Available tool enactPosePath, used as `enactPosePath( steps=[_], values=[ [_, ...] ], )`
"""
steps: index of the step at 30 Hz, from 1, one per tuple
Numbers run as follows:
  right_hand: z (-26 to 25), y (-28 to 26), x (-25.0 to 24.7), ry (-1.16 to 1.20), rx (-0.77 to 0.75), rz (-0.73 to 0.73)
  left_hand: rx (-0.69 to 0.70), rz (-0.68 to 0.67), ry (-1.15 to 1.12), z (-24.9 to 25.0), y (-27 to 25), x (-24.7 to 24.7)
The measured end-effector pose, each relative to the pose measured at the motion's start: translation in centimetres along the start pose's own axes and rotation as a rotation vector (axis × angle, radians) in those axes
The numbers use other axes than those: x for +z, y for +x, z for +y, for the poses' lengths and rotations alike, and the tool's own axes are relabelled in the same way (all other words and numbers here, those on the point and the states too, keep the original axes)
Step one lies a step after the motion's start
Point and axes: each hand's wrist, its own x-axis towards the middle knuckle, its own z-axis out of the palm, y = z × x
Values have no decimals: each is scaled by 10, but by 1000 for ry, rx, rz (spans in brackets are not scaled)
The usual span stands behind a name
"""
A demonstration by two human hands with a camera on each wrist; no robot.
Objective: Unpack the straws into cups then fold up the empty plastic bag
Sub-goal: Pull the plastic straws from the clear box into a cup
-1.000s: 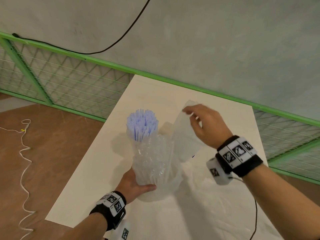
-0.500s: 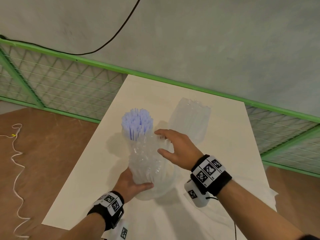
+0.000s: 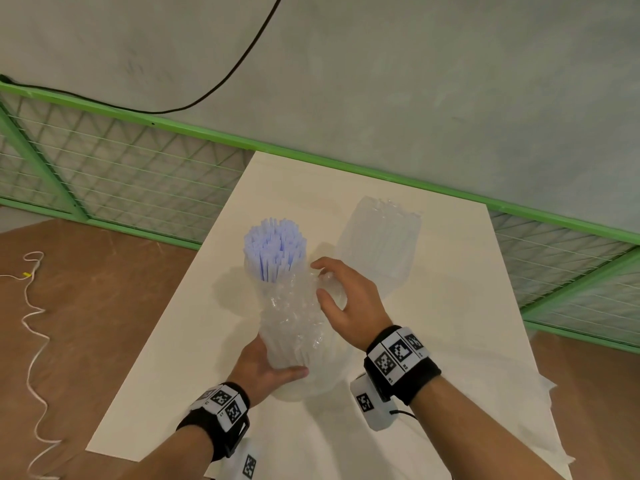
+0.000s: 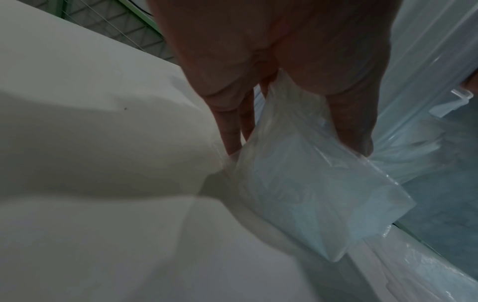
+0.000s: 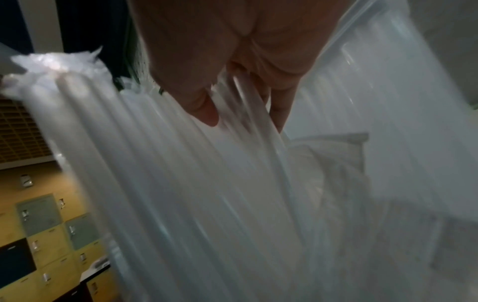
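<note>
Crinkled clear plastic now sits under the right hand (image 3: 341, 296), which a second ago was lifted toward the far side of the cream worktop (image 3: 450, 306) with a flat clear piece pinched in its fingers; that piece is gone from it, and the hand has come down at the centre of the head view to curl its fingers and thumb round the upper part of the crumpled transparent plastic bag (image 3: 294, 323). The left hand (image 3: 266, 368), unchanged, grips the base of the same upright bundle at lower centre. I judge this as the start of working the bag off the straws, so the unpacking is only partly done and the folding has not begun. The pale blue plastic straws (image 3: 275, 249) stand on end with their tips poking out of the bag's open top, left of centre. Whether a cup sits under them cannot be told. Behind, upper right of centre, a tall clear plastic container (image 3: 381, 244) stands apart; its contents are too faint to tell
</note>
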Motion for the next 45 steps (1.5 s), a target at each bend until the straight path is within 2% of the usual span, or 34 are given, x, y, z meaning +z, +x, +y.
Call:
enactPosePath(
  steps=[4,9,16,21,25,28,32,36,41,45],
  values=[
    [2,0,6,-31,-61,43,-6,-2,-12,0,0,0],
    [3,0,4,0,57,11,-11,1,-16,-1,1,0],
    [5,1,12,-76,-37,79,3,13,10,-2,2,1],
    [6,4,10,-51,-4,71,-3,17,16,-1,2,1],
    [-6,10,-4,113,110,179,-6,18,16,-3,3,1],
    [-12,20,-18,119,74,279,-3,13,6,-5,3,0],
    [-19,34,-36,243,95,271,11,1,2,-6,3,-1],
    [-29,44,-60,317,44,314,11,-4,-7,-7,3,-2],
    [-38,53,-80,336,17,381,5,-6,4,-8,5,-2],
    [-35,55,-78,304,29,387,16,0,38,-5,5,-2]
  ],
)
